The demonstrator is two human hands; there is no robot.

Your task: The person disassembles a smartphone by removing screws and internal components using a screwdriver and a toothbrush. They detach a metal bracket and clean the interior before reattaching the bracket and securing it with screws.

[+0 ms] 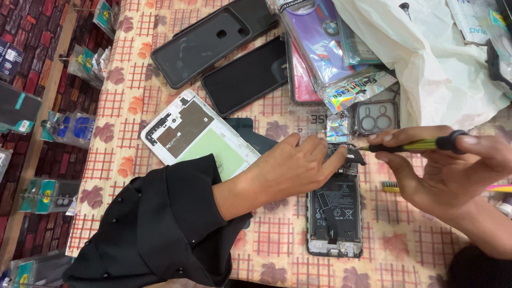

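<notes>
An opened phone [336,213] lies on the patterned cloth with its black battery and circuit board exposed. My left hand [293,162] rests on its upper end, fingertips on a small black cover plate [353,154] that is tilted up from the board. My right hand [453,170] holds a yellow-green and black screwdriver [416,144], its tip pointing left at that plate. A black sleeve [165,224] covers my left forearm.
A white phone back frame [186,130] lies to the left. Two dark phone cases [208,42] and a black screen [245,74] lie farther back. Packaged cases [325,42], a clear camera-cutout case [376,117] and a white plastic bag [432,58] crowd the upper right.
</notes>
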